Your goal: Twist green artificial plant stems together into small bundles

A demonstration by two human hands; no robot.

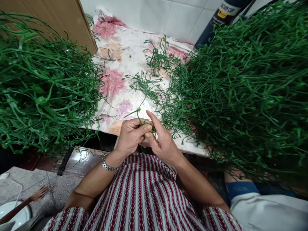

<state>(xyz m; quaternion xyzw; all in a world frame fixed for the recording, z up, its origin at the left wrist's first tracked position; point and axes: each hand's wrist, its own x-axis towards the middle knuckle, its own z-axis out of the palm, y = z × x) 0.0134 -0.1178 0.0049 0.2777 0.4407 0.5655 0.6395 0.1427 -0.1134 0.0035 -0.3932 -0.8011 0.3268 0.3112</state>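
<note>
Close in front of my body, my left hand (130, 134) pinches a thin green plastic stem (139, 113) between thumb and fingers. Its forked tip sticks up past the knuckles. My right hand (165, 142) meets it at the thumbs, its index finger stretched out and its thumb pressed in at the stem's lower part. What lies between the fingertips is partly hidden. Loose green stems (146, 85) are scattered on the flowered cloth (134, 61) just beyond my hands.
Large heaps of green plastic stems rise on the left (45, 93) and right (252, 86). A cardboard box (60, 19) and a dark vacuum cup (216, 24) stand at the back, near the tiled wall (163, 16). Another person's hand (40, 193) shows at lower left.
</note>
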